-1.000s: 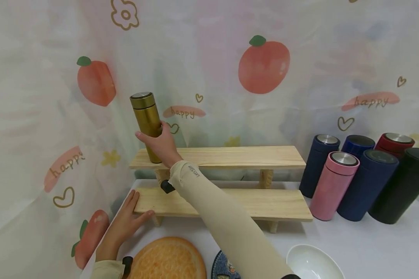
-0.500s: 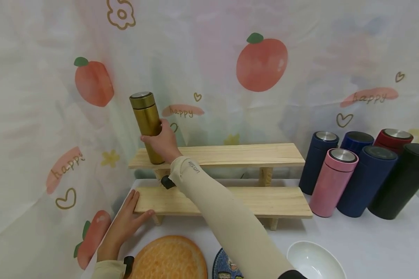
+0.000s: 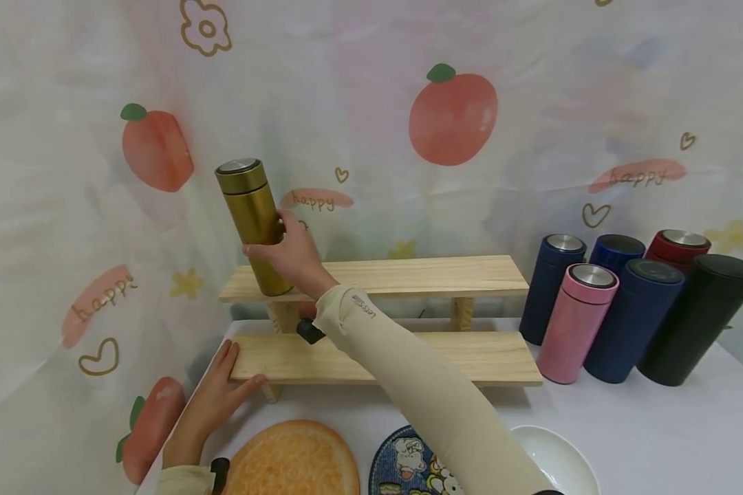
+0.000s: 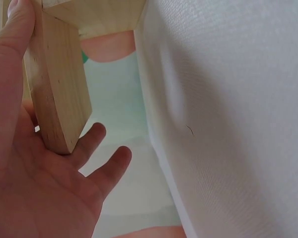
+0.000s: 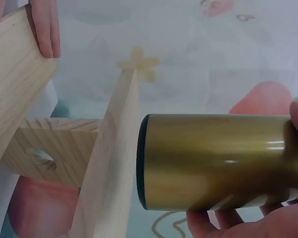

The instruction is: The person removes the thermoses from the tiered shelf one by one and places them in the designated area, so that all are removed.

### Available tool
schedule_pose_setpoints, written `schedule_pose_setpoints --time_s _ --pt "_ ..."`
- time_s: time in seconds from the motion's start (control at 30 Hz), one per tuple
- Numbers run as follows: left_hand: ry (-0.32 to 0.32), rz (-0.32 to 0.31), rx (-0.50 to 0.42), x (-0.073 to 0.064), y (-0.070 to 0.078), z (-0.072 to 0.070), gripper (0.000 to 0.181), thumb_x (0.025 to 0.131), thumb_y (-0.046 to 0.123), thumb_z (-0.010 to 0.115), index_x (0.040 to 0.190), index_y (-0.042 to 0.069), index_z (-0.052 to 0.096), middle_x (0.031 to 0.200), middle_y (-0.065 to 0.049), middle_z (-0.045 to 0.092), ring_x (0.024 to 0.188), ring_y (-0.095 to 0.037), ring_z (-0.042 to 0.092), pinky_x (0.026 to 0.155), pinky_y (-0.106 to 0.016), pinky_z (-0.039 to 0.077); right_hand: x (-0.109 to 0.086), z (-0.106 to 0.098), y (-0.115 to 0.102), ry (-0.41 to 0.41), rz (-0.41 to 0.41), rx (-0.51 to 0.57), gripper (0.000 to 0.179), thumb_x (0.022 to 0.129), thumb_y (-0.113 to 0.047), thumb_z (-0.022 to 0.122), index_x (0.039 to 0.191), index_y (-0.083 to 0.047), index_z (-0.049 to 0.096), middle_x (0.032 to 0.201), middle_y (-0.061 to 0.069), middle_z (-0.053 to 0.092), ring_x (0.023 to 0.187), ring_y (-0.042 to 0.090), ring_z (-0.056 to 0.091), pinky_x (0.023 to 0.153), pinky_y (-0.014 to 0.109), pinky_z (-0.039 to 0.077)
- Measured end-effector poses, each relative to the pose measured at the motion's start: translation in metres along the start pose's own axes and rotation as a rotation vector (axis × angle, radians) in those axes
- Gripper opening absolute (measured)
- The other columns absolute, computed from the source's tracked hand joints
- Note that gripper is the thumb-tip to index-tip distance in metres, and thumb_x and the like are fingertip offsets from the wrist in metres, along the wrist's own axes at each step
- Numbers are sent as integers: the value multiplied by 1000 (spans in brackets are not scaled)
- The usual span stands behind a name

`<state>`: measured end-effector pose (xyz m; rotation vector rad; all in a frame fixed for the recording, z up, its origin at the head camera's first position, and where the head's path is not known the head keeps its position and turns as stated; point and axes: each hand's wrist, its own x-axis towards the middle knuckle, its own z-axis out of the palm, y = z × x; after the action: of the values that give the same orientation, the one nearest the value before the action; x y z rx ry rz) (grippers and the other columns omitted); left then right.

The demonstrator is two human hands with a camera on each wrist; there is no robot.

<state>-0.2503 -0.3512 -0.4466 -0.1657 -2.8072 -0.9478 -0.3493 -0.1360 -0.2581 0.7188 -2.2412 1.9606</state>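
A gold thermos bottle point(image 3: 249, 213) with a steel-topped lid is gripped in my right hand point(image 3: 295, 256), leaning slightly left. Its base is at the left end of the wooden rack's upper board point(image 3: 408, 276). The right wrist view has the bottle's dark base point(image 5: 142, 163) right beside the board, with at most a narrow gap. My left hand point(image 3: 209, 395) holds the left end of the lower board point(image 3: 452, 354), thumb along the front edge and fingers along the side. Two of its fingers point(image 4: 111, 171) stick out past the wood in the left wrist view.
To the right of the rack stand several thermoses, among them a pink one point(image 3: 578, 323), a navy one point(image 3: 634, 323) and a black one point(image 3: 696, 323). In front lie a bread-like round mat point(image 3: 297, 460), a blue patterned mat point(image 3: 402, 457) and a white bowl point(image 3: 560, 457).
The whole head view has shifted slightly left. My right hand still grips the gold thermos at the upper board's left end, and my left hand stays on the lower board.
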Motion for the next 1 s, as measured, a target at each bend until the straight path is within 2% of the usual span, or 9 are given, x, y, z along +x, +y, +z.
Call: schedule_pose_setpoints --time_s 0.2,0.5,0.73,1.0 --pt "-13 -2 20 -1 -2 2 103 102 49 73 165 -12 19 172 -35 10 157 -55 16 119 -71 24 -15 -15 -4 -41 -1 58 76 95 -20 84 159 -13 45 154 5 55 137 27 54 116 52 43" --pt "-35 -30 0 -3 -4 5 106 101 50 73 166 -11 16 172 -35 8 155 -58 14 118 -74 23 -32 -43 -2 -45 -9 36 76 92 -20 86 158 -12 47 145 5 58 129 24 59 110 47 48" --pt "-42 -29 -17 -2 -6 4 106 101 49 73 167 -10 14 173 -35 7 154 -61 14 116 -76 23 -45 -65 5 -36 -40 50 74 92 -20 86 156 -12 48 141 5 59 125 23 62 105 45 52" --pt "-60 -20 -28 2 -6 0 107 101 48 73 167 -10 12 172 -36 5 153 -63 13 114 -78 23 -63 -88 4 -42 -51 63 71 93 -18 85 154 -11 50 140 7 59 124 25 63 105 48 52"
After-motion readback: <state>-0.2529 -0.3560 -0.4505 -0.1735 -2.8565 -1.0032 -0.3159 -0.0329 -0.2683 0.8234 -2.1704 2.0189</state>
